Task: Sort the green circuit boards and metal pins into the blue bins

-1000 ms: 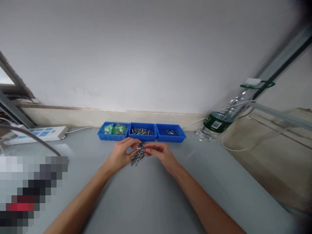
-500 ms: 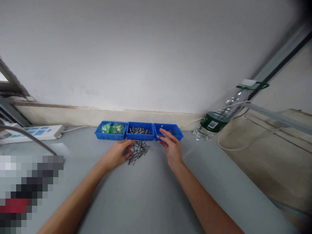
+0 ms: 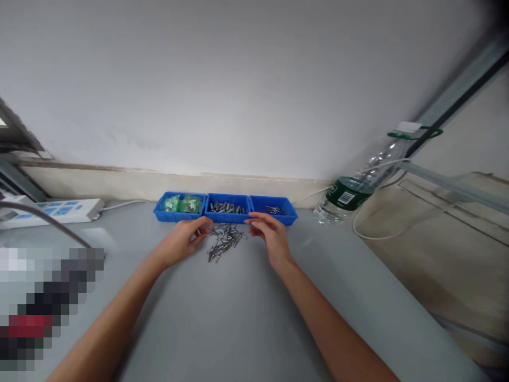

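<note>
Pile of metal pins [image 3: 224,241] on the table [image 3: 238,318], taken as dial centre. Left hand [image 3: 181,243] at 9 o'clock, right hand [image 3: 270,236] at 3 o'clock, both just beside it. Row of three bins [image 3: 226,217] at 12 o'clock, directly behind. Bottle [image 3: 350,193] at 2 o'clock, power strip [image 3: 59,209] at 10 o'clock, both well apart.

Three blue bins [image 3: 227,217], one pin pile [image 3: 224,242], one bottle [image 3: 347,197], one power strip [image 3: 59,209]

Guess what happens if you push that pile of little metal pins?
The metal pins lie loose in a heap on the smooth grey table, so they would probably scatter and slide. They look thin and round, so some may roll.
</note>
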Tool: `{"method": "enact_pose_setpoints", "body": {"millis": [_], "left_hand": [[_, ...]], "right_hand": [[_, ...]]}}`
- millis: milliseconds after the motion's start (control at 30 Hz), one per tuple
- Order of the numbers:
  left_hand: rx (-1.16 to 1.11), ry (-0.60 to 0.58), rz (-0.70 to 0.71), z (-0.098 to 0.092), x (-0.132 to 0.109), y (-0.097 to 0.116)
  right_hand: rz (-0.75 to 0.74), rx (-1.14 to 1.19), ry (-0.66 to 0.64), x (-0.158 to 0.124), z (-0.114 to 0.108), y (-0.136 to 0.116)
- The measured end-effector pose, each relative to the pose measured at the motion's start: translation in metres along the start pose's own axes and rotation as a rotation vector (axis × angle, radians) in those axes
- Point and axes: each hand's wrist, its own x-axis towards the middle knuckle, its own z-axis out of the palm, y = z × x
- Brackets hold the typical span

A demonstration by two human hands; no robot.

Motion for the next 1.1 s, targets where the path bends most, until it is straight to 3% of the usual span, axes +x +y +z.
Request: {"method": "enact_pose_setpoints", "body": {"millis": [167,333,500,700,933,1100], "left_hand": [[-0.045,0.115,0.067,0.005,0.003,0.014],[-0.028,0.16,0.132,0.013,0.003,0.02],[-0.034,0.176,0.159,0.017,0.002,0.019],[0.163,0.11,0.068,0.023,0.0,0.001],[0.36,-0.025,-0.01,0.028,-0.002,-0.017],[0.418,-0.041,-0.081,0.027,-0.002,-0.022]], "right_hand": [[-0.056,-0.14,-0.196,-0.003,0.008,0.008],[-0.012,-0.106,-0.386,-0.008,0.013,0.015],[0.049,-0.055,-0.409,-0.011,0.016,0.012],[0.078,-0.021,-0.262,-0.009,0.013,0.004],[0.039,0.094,0.17,0.008,-0.006,0.005],[0.009,0.091,0.208,0.014,-0.01,0.01]]}}
